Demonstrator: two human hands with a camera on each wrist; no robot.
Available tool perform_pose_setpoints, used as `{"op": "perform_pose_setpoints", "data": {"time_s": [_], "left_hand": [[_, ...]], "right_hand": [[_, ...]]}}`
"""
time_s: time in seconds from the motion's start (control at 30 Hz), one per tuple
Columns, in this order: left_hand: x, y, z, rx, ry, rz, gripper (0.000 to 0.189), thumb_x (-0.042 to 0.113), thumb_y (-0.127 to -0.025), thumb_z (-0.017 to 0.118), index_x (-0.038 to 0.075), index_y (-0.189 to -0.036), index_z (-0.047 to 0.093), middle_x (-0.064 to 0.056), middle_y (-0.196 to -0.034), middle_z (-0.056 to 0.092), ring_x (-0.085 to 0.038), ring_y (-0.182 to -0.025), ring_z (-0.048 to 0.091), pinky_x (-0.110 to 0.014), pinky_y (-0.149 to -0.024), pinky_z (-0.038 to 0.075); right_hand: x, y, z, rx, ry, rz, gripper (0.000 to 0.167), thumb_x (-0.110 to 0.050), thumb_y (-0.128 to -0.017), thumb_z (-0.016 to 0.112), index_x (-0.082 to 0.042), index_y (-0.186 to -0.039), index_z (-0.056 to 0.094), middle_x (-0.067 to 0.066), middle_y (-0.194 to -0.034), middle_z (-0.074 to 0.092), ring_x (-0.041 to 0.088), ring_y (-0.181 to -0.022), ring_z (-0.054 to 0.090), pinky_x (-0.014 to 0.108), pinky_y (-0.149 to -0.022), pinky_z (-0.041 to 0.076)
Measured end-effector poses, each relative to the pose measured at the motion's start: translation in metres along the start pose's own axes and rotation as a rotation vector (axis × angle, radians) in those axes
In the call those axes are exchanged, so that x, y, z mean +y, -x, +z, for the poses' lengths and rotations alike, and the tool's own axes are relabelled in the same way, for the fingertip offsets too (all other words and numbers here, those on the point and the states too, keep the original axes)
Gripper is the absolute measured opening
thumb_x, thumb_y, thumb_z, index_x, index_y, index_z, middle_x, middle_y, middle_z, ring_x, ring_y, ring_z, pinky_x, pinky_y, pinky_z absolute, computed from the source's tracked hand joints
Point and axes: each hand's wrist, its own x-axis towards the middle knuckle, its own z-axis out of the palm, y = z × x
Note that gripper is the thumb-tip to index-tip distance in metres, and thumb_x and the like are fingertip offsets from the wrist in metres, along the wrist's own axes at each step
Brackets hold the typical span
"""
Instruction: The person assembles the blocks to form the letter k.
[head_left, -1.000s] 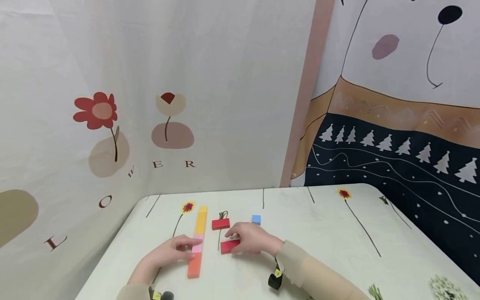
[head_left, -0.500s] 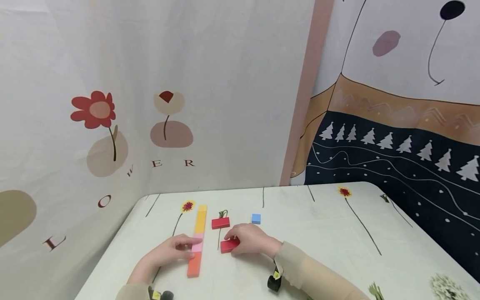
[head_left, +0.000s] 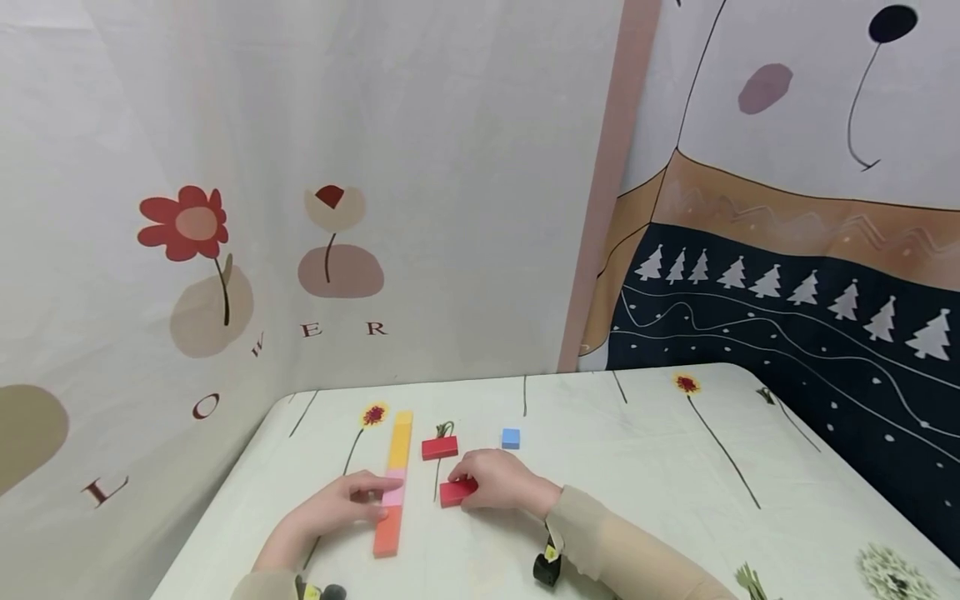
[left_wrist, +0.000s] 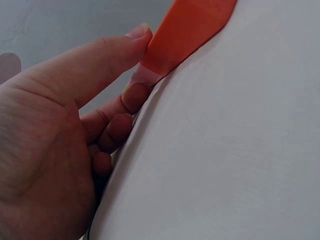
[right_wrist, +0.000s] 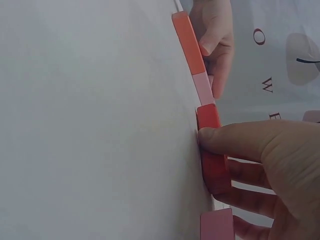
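A straight row runs away from me on the table: an orange block (head_left: 387,533), a pink block (head_left: 393,495), then a longer yellow block (head_left: 401,442). My left hand (head_left: 341,504) lies along the row's left side. Its thumb touches the orange block while the fingertips reach the pink one. To the right of the row, my right hand (head_left: 501,480) pinches a red block (head_left: 453,493) between thumb and fingers, close to the tabletop. In the right wrist view that red block (right_wrist: 212,150) has the thumb on one long side and fingers on the other.
A second red block (head_left: 439,448) lies behind the held one. Beyond the right hand sits a small blue block (head_left: 511,438). The right wrist view also shows a dusky pink block (right_wrist: 217,225) near the fingers. Printed cloth (head_left: 465,208) rises behind the table.
The right fingers have come further round the red block, covering more of it. A pink patch under that hand is now hidden in the head view. The left hand keeps its place.
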Motion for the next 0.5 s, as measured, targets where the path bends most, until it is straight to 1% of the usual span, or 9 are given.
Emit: {"op": "perform_pose_setpoints", "data": {"time_s": [0.1,0.33,0.5], "left_hand": [[0.0000,0.0004,0.0003,0.004,-0.005,-0.002,0.048,0.035,-0.082,0.077,0.022,-0.127,0.066,0.001,-0.118,0.061,-0.025,-0.110,0.048,-0.055,-0.096,0.037],[0.0009,0.0014,0.0007,0.002,0.011,-0.003,0.049,0.035,-0.082,0.077,0.021,-0.128,0.065,0.000,-0.121,0.061,-0.026,-0.113,0.049,-0.060,-0.098,0.035],[-0.0007,0.0005,0.0006,0.001,0.005,-0.006,0.050,0.035,-0.082,0.077,0.022,-0.128,0.065,0.001,-0.118,0.061,-0.025,-0.110,0.049,-0.058,-0.096,0.037]], "right_hand": [[-0.0005,0.0003,-0.0018,0.009,-0.016,0.003,0.033,-0.024,-0.078,0.082,-0.019,-0.110,0.074,-0.015,-0.092,0.062,0.000,-0.078,0.052,0.018,-0.073,0.045],[-0.0026,-0.0008,-0.0058,0.017,-0.107,0.048,0.036,-0.025,-0.078,0.082,-0.019,-0.112,0.072,-0.016,-0.088,0.058,0.001,-0.077,0.050,0.020,-0.070,0.044],[-0.0049,-0.0018,-0.0046,0.032,-0.142,0.062,0.038,-0.026,-0.077,0.083,-0.019,-0.113,0.072,-0.016,-0.089,0.059,0.002,-0.078,0.050,0.020,-0.070,0.045]]}}
